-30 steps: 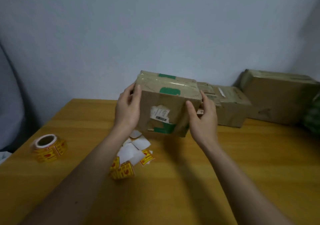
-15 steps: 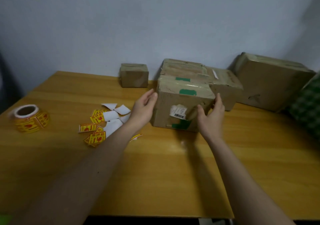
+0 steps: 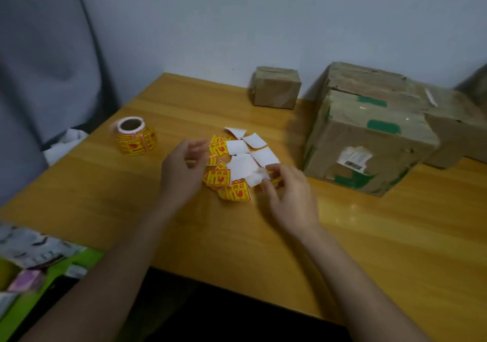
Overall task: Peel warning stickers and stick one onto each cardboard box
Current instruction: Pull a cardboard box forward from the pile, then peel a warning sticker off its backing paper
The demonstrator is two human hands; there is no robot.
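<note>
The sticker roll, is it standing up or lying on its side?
Standing on its flat end. The sticker roll rests on the table with its round cardboard hole facing up.

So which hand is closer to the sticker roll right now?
Left. The left hand is just right of the sticker roll; the right hand is farther off, beyond the loose stickers.

Two bare forearms, no sleeves, left grip (image 3: 181, 169), right grip (image 3: 288, 196)
</note>
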